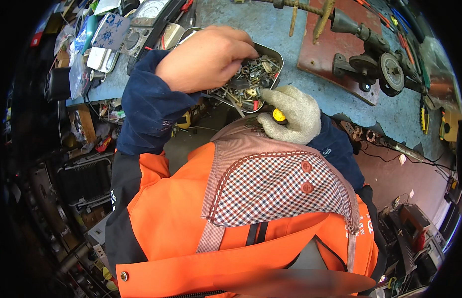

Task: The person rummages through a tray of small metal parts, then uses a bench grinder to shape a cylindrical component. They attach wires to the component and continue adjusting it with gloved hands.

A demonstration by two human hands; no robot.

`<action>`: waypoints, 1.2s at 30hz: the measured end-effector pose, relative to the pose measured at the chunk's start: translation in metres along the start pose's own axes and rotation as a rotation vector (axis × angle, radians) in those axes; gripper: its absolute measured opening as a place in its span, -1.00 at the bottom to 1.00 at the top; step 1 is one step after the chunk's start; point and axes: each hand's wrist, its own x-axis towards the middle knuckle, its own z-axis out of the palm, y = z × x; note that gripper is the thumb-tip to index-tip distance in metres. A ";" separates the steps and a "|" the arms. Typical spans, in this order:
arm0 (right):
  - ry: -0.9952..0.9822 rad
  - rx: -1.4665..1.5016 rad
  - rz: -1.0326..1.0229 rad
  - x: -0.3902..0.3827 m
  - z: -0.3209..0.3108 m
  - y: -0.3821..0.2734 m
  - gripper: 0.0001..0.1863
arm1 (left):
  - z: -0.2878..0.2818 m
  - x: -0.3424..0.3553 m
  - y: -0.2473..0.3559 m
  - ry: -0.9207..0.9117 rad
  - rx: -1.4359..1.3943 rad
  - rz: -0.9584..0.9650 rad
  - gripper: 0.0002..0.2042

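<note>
A metal tin [279,58] full of screws, bolts and other small hardware [253,77] sits at the bench's near edge. Over its left side reaches my bare left hand [208,59], fingers bent and pressed together above the hardware. Whatever they may pinch is hidden. My right hand [296,113], in a pale knitted glove, is at the tin's near right corner. It is closed round a handle with a round yellow end [279,115]; the rest of that object is hidden in the glove.
On the blue bench [285,30], a hand-cranked geared device [385,69] stands on a reddish board [315,49] at the right. Multimeters [136,39] and clutter crowd the left. A yellow-and-black cutter [423,116] lies near the right edge.
</note>
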 end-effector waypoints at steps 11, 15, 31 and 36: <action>-0.039 0.015 0.022 0.000 -0.001 0.002 -0.38 | 0.002 -0.010 0.010 -0.064 0.159 -0.052 -0.86; -0.039 0.009 0.017 0.000 0.001 0.002 -0.38 | -0.007 -0.016 0.013 -0.132 0.092 -0.079 -0.88; 0.002 0.000 -0.051 -0.003 0.003 0.007 -0.38 | -0.021 -0.025 0.022 -0.138 -0.100 -0.027 -0.79; -0.045 -0.015 -0.030 -0.002 0.001 0.006 -0.38 | -0.030 -0.032 0.020 -0.165 -0.116 0.022 -0.82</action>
